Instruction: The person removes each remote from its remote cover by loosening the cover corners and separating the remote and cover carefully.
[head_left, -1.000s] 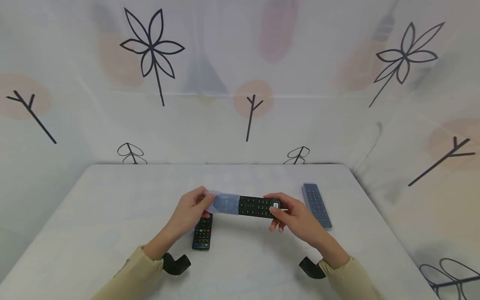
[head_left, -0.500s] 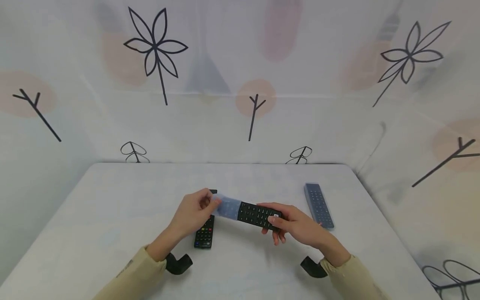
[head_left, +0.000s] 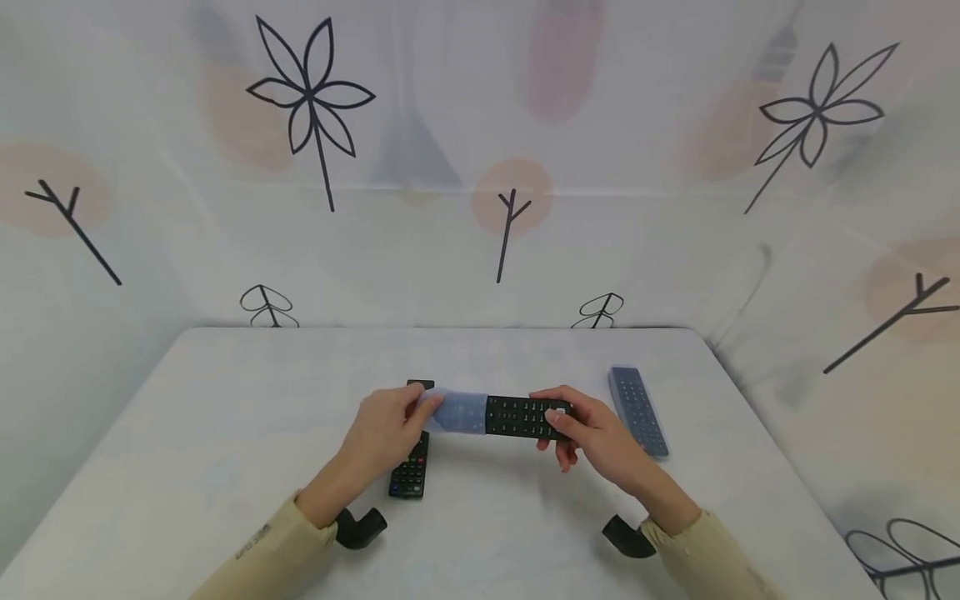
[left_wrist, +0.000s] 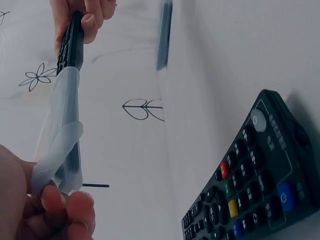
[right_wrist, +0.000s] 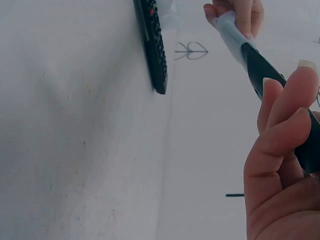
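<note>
A black remote control [head_left: 517, 416] is held level above the table, its left part inside a translucent bluish sleeve [head_left: 461, 413]. My left hand [head_left: 386, 429] pinches the loose end of the sleeve between thumb and fingers. In the left wrist view that end of the sleeve [left_wrist: 65, 145] is folded and bunched at the fingertips. My right hand [head_left: 596, 429] grips the remote's bare right end, thumb on the button side and fingers behind. A second black remote [head_left: 408, 477] with coloured buttons lies on the table below my left hand, which hides its middle.
A remote in a bluish cover [head_left: 637, 411] lies at the right of the white table [head_left: 262, 375], beyond my right hand. A patterned cloth wall rises at the table's back edge and along the sides. Black bent pieces [head_left: 362, 528] stick out at both wrists.
The held remote's right end dipped half a second ago and has come back up level. Both hands keep their hold. The second remote's far end now shows above my left hand.
</note>
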